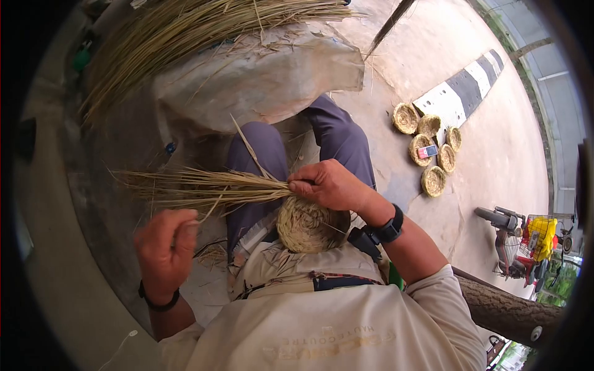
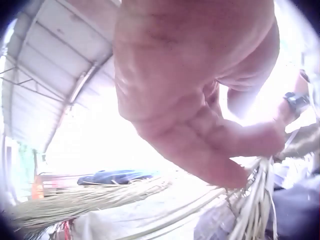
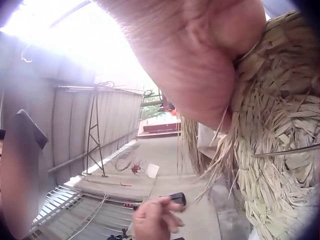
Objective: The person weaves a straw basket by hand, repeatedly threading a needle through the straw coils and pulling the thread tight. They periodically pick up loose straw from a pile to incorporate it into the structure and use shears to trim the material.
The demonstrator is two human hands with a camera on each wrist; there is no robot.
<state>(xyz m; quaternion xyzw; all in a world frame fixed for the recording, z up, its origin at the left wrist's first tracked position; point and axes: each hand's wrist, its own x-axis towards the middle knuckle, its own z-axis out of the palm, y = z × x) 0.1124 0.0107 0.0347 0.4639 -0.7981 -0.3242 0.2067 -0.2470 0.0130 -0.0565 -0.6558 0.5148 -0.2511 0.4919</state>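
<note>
A round woven straw basket (image 1: 303,227) lies on the person's lap, its coiled wall large in the right wrist view (image 3: 275,175). My right hand (image 1: 331,185) pinches the base of a loose straw bundle (image 1: 216,185) at the basket's rim; the strands fan out leftward over the knees. Left of the basket, my left hand (image 1: 166,250) is raised with curled fingers, pinching a single strand (image 1: 213,209) that runs toward the bundle. In the left wrist view that hand (image 2: 195,95) is close beside the straw (image 2: 257,205). The right fingertips are hidden in the right wrist view (image 3: 190,60).
A large straw pile (image 1: 204,31) lies on a pale sheet (image 1: 266,80) beyond the knees. Several small woven baskets (image 1: 432,181) and a small box (image 1: 427,151) are on the ground at right, near a striped board (image 1: 464,89). A motorbike (image 1: 510,241) stands farther right, beside a log (image 1: 501,309).
</note>
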